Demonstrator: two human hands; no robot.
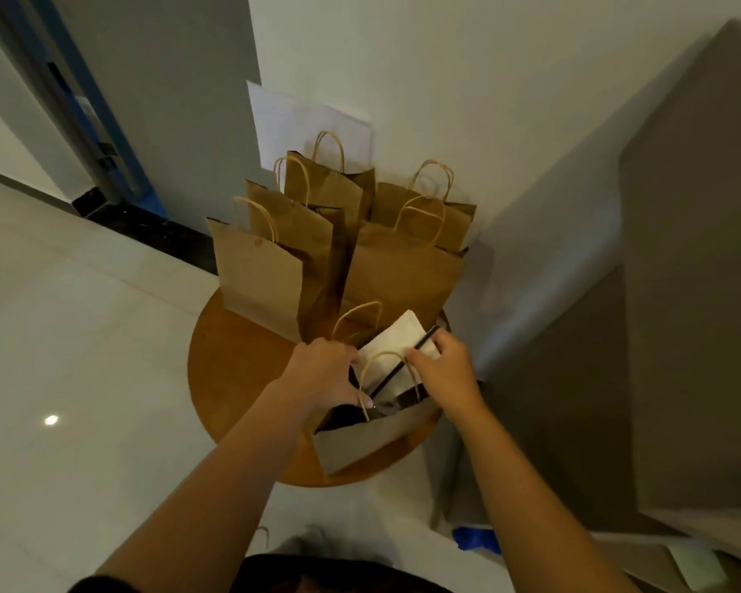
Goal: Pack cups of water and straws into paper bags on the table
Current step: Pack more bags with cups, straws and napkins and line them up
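Straw and napkin going into front paper bag on round surface.
Right hand fingers pinch black straw over white napkin; left hand fingers curl on bag's rim, holding it open; five bags stand behind.

A round wooden worktop is standing on a pale, glossy tiled floor, which is reflecting 1 small spot of light. Behind it an off-white wall is rising, with a white sheet of paper hanging on it. To the left, a grey door is sitting in a blue frame above a dark threshold strip. A large grey upholstered panel is filling the right side.
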